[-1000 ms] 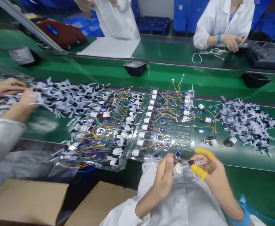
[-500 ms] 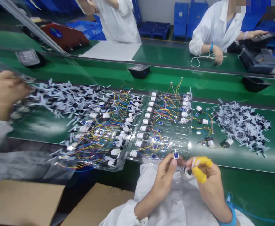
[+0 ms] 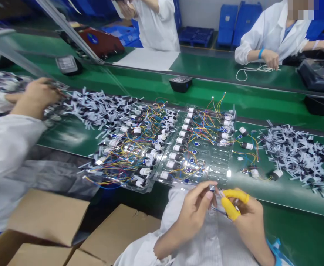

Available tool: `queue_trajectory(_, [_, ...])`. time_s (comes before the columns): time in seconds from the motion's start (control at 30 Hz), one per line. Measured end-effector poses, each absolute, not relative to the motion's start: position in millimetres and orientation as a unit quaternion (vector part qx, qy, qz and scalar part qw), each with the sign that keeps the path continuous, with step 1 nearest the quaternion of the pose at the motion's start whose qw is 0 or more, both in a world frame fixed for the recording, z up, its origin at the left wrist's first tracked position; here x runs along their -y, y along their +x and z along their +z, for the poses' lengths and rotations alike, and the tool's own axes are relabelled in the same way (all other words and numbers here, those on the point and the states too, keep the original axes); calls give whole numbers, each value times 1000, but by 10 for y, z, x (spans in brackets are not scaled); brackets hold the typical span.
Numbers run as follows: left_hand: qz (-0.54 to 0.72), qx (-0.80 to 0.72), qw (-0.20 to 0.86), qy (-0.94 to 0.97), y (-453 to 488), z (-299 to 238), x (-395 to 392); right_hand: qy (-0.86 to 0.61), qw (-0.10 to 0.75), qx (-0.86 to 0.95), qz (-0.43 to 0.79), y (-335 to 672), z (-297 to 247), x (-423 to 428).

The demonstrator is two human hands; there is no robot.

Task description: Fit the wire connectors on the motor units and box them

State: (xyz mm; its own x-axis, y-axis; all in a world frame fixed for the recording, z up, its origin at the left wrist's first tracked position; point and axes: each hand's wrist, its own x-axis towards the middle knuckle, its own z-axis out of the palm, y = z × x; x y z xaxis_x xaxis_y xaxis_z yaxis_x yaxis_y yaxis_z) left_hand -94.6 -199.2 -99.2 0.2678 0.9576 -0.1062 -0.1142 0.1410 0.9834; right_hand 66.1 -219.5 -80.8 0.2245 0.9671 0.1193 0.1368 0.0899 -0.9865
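Left hand (image 3: 196,210) closed in a pinch, thumb and forefinger gripping a small blue-and-white label tag (image 3: 212,188); right hand (image 3: 247,218) closed just beside it, with yellow finger cots (image 3: 234,195) on thumb and forefinger; what it grips is hidden by the fingers; thin coloured wires (image 3: 219,210) show between the two hands. Directly beyond the hands lies a clear plastic tray (image 3: 217,162); its pockets nearest the right hand are bare, while those toward the left hand hold wired white-and-black cylindrical components (image 3: 175,148); a second tray (image 3: 139,189), further left, appears fully loaded. Beyond the right hand, on the green belt (image 3: 289,192), a few wired units (image 3: 246,146) lie loose beside a large pile of unwired sleeved pieces (image 3: 295,155); a second pile (image 3: 101,109) lies beyond the left hand, where a co-worker's hand (image 3: 38,96) reaches in; cardboard boxes (image 3: 48,218) stand below and left of the left hand.
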Motion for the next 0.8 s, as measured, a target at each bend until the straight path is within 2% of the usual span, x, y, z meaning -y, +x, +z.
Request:
queue_trajectory(0.23, [421, -445, 516, 599, -997, -915, 2006, -548, 508, 586, 314, 666, -784, 2184])
queue_trajectory(0.4, [424, -433, 511, 609, -1029, -925, 2002, -525, 515, 614, 285, 676, -818, 2192])
queue_trajectory(0.8, [439, -397, 471, 655, -1122, -943, 1991, -468, 514, 631, 345, 696, -801, 2220])
